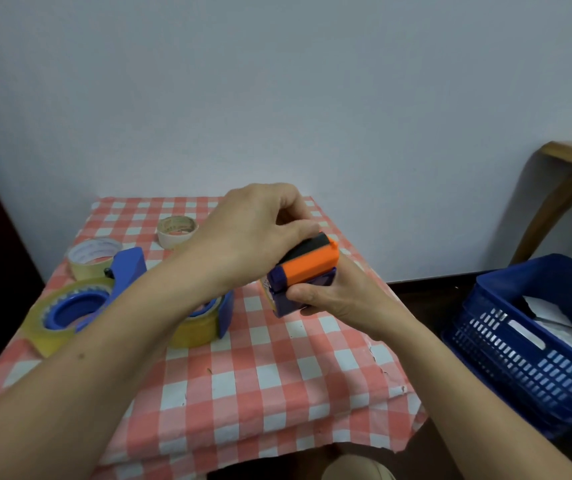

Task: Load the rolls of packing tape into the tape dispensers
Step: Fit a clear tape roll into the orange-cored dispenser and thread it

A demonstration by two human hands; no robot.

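Both forearms reach over the table from the near edge. The left hand arches over the orange-and-blue dispenser, fingers curled onto its far top end. The right hand clasps the dispenser's lower body from the right, holding it above the checked cloth right of centre.

There are three dispensers: the held one and two blue ones on the left, each carrying a yellowish roll. Two loose rolls lie farther back. One blue crate stands right.
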